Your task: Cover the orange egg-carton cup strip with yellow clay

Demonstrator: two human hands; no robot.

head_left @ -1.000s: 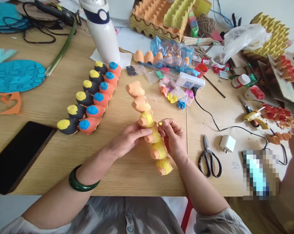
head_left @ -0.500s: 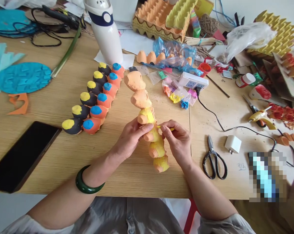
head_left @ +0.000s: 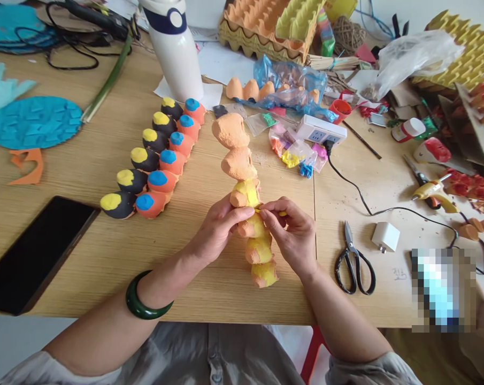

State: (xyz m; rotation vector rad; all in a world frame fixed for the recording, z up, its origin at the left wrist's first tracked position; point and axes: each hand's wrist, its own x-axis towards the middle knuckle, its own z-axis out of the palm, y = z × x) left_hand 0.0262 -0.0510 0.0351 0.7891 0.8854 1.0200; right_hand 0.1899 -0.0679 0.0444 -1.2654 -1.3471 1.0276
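A strip of orange egg-carton cups [head_left: 237, 163] stands out in front of me, its nearer cups partly covered in yellow clay. My left hand [head_left: 213, 229] is closed around the strip's middle from the left, thumb on top. From the right, my right hand [head_left: 293, 235] pinches a small piece of yellow clay [head_left: 282, 213] against the strip, with its fingertips close to my left thumb. On the left lie two finished-looking cup strips: a black strip [head_left: 134, 182] with yellow tips and an orange strip [head_left: 173, 160] with blue tips.
A phone [head_left: 37, 251] lies at the left, scissors [head_left: 352, 262] at the right beside a white charger [head_left: 385, 236]. Beyond are a white tumbler [head_left: 181, 59], a power strip [head_left: 321, 130] with its cable, clay packets [head_left: 292, 155], egg trays [head_left: 261, 32] and a glue gun [head_left: 434, 193].
The far end of the carton strip has swung slightly right. My right fingertips have moved left with the yellow clay, closer to my left thumb. The camera view has shifted a little.
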